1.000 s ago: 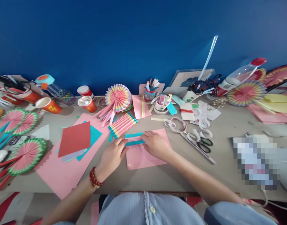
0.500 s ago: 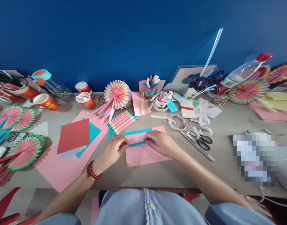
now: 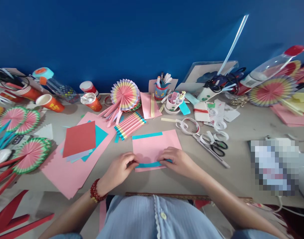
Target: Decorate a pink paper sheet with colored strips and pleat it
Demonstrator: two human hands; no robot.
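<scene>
Lower blue strip (image 3: 148, 165) and both your hands have come toward you since 0.5 s ago: the strip lay across the middle of the pink sheet (image 3: 156, 146) then, and now it is close to the sheet's near edge. Your left grip (image 3: 120, 169) is narrow, thumb and fingertips pinched at the strip's left end. Your right grip (image 3: 178, 159) is narrow too, pinching it a little short of the other end, so a bit of blue shows past your fingers.

Expect the strip to weigh next to nothing. It looks like thin paper, so it should be limp along its length and quick to crease or tear if you twist it. Hold it near the 2 ends, as you do, with light, even tension; I can't tell whether its underside is sticky. The pink sheet looks just as light and could slide on the bench (image 3: 235, 136) if your wrists drag it.

Further out, the upper blue strip (image 3: 147, 135) lies along the sheet's far edge. Just beyond, to the left, sits pleated striped paper (image 3: 130, 125); to the right are a tape roll (image 3: 190, 126) and scissors (image 3: 218, 148).
</scene>
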